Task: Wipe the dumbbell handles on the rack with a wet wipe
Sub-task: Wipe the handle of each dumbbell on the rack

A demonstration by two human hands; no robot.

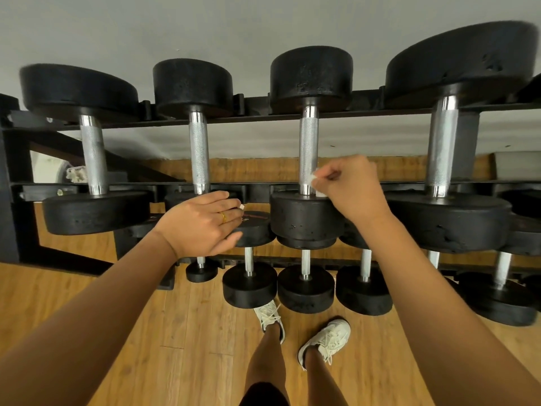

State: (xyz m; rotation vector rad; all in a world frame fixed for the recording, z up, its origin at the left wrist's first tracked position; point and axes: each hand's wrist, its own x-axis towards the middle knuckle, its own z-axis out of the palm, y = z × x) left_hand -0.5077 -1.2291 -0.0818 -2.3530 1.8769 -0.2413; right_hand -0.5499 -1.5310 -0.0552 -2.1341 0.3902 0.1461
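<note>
My right hand pinches wet wipe at knurled handle base | left hand flat, fingers straight | I should wrap wipe round, stroke full length.

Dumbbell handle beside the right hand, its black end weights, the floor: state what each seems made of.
Handle: looks like steel, probably chromed; bright and reflective, with fine cross-hatched knurling mid-length.
End weights: matte black, likely rubber-coated; dull surface with small nicks and pits.
Floor: wood-grain planks with visible seams; solid wood or laminate, cannot tell.
</note>
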